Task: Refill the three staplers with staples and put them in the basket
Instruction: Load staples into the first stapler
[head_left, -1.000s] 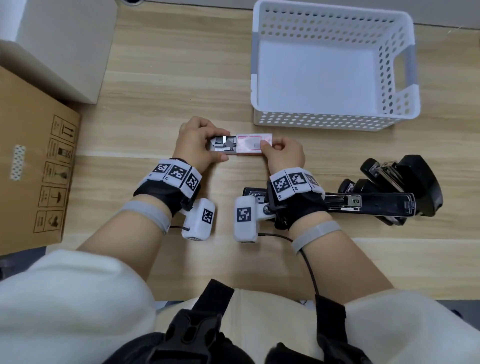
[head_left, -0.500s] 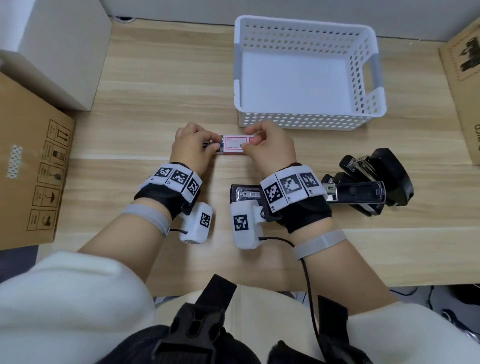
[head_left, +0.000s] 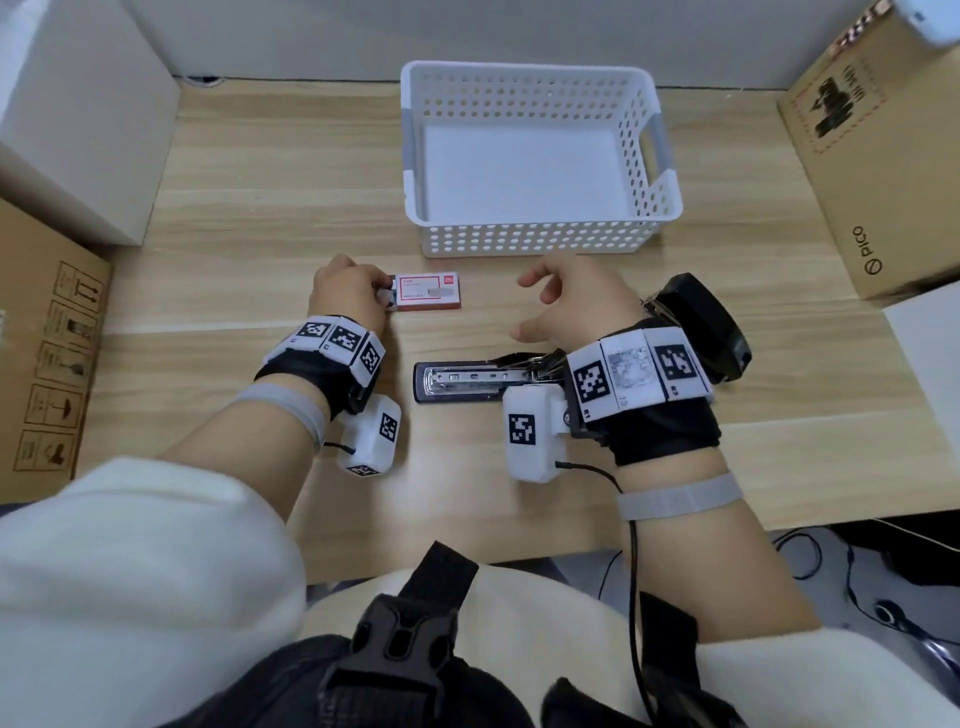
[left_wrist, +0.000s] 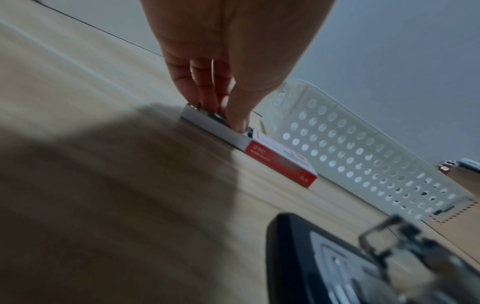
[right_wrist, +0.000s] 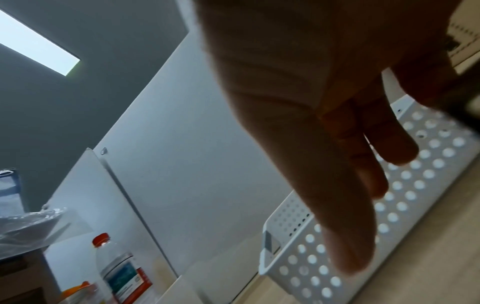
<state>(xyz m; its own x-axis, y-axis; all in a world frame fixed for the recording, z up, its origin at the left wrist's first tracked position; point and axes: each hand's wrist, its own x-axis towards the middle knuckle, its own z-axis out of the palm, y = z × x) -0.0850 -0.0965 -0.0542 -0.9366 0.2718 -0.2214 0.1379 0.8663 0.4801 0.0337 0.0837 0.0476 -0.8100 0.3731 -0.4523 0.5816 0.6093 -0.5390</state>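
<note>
A red and white staple box (head_left: 428, 292) lies on the wooden desk in front of the white basket (head_left: 530, 73). My left hand (head_left: 384, 292) pinches the box's grey inner tray (left_wrist: 207, 121), which is slid out at the left end. My right hand (head_left: 524, 306) hovers to the right of the box, fingers loosely spread, holding nothing. A black stapler (head_left: 467, 382) lies flat and swung open near me, its metal channel showing. More black staplers (head_left: 701, 332) sit partly hidden behind my right wrist. The basket (right_wrist: 415, 185) holds nothing.
Cardboard boxes stand at the left (head_left: 47, 364) and the right (head_left: 872, 156) desk edges. A white box (head_left: 78, 119) fills the back left corner. A bottle (right_wrist: 119, 267) shows far left in the right wrist view. The desk's front edge is close to my body.
My right hand has let go of the staple box and moved right. The box now rests on the desk, and my left hand stays at its tray end.
</note>
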